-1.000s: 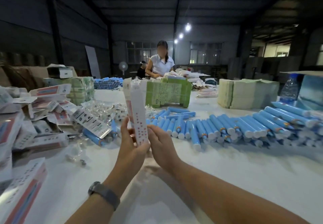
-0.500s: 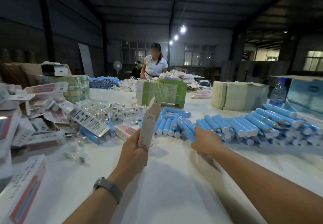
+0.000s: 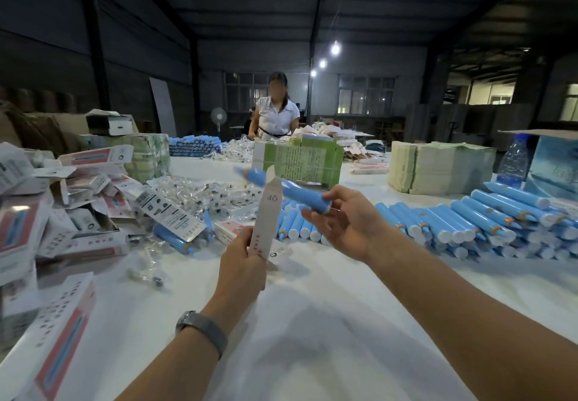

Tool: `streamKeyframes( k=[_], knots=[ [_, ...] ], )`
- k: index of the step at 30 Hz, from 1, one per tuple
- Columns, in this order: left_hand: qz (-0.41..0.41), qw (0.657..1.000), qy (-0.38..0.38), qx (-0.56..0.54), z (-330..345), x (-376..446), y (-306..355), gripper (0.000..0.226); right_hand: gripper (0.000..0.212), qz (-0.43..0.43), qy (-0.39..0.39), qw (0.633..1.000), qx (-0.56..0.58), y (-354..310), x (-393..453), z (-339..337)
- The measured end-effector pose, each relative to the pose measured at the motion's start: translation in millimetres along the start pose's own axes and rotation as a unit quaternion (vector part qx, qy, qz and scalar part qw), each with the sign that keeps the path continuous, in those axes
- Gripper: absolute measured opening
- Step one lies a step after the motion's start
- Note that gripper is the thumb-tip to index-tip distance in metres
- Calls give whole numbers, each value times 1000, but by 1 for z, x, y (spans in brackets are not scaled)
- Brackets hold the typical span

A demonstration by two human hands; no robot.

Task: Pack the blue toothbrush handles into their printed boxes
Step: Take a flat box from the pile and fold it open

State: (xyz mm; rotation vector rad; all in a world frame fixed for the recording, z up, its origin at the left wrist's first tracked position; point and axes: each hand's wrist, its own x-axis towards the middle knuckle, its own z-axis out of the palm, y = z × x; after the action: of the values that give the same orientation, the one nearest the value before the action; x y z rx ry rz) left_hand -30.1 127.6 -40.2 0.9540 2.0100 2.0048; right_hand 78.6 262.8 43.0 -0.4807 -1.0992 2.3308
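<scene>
A white tabletop (image 3: pixel 328 322) carries a green bundle of printed sheets (image 3: pixel 300 162), stacked pale paper (image 3: pixel 438 162), a clear water bottle (image 3: pixel 513 162) and small clear plastic packets (image 3: pixel 194 191). A person in white (image 3: pixel 276 115) stands beyond; a pedestal fan (image 3: pixel 218 116) stands behind.

- Dim warehouse interior; the ceiling and side walls are nearly black.
- Three small bare bulbs (image 3: pixel 335 48) glare white at centre back, and pale daylight shows through the far windows (image 3: pixel 366 95).
- The white desk (image 3: pixel 312 322) is the brightest area, with soft grey arm shadows across it.
- A blue handle (image 3: pixel 300 195) held in mid-air is motion-blurred.
- Wide-angle distortion bends and stretches the edges; the boxes (image 3: pixel 47 344) at lower left look smeared.
</scene>
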Motion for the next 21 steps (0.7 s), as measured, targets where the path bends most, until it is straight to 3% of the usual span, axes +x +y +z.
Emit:
streamKeyframes(
  k=[3,6,10,13,16,21],
  knots=[
    [-3,1000,30,5,0,3,-3,44,16,-6,-42,997,71,7,-6,19],
    [4,999,37,27,-1,5,-5,44,1,-43,-81,996,8,11,-9,32],
    [38,997,33,66,-3,6,-6,45,19,-163,-113,976,-85,15,-9,36],
    [46,995,40,83,-4,6,-6,43,25,-242,-80,951,-178,17,-10,34],
    [44,993,50,101,-4,7,-6,41,10,-285,-65,924,-246,13,-13,37],
    [52,986,80,140,-3,8,-5,35,15,-356,-59,848,-388,21,-15,39]
  ],
)
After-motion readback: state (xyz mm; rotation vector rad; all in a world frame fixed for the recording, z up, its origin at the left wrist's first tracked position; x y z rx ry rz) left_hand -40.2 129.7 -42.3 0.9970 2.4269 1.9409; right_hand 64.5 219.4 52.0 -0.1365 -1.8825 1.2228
